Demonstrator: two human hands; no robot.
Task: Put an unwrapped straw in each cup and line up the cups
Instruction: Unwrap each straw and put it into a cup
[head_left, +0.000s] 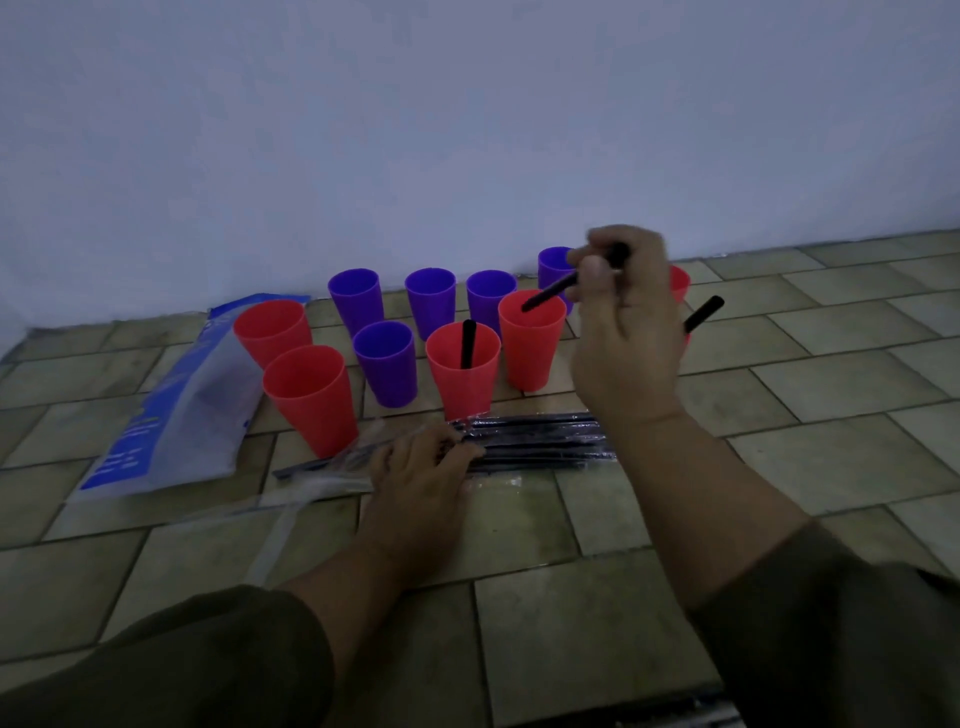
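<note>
Early: right grip (628, 332) pinching a straw (550, 293) into a red cup (530, 353), left grip (421, 467) flat on the wrapped pack (540, 447) on the floor (571, 613); near cup (462, 387) done, rest mostly empty, no line-up yet

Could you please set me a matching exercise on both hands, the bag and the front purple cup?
1. right hand
2. left hand
3. blue and white bag
4. front purple cup

A. lies flat at the far left
B. stands with no straw inside
C. holds a black straw over a red cup
D. rests on the wrapped straws

Pairs: 1-C, 2-D, 3-A, 4-B.
</note>
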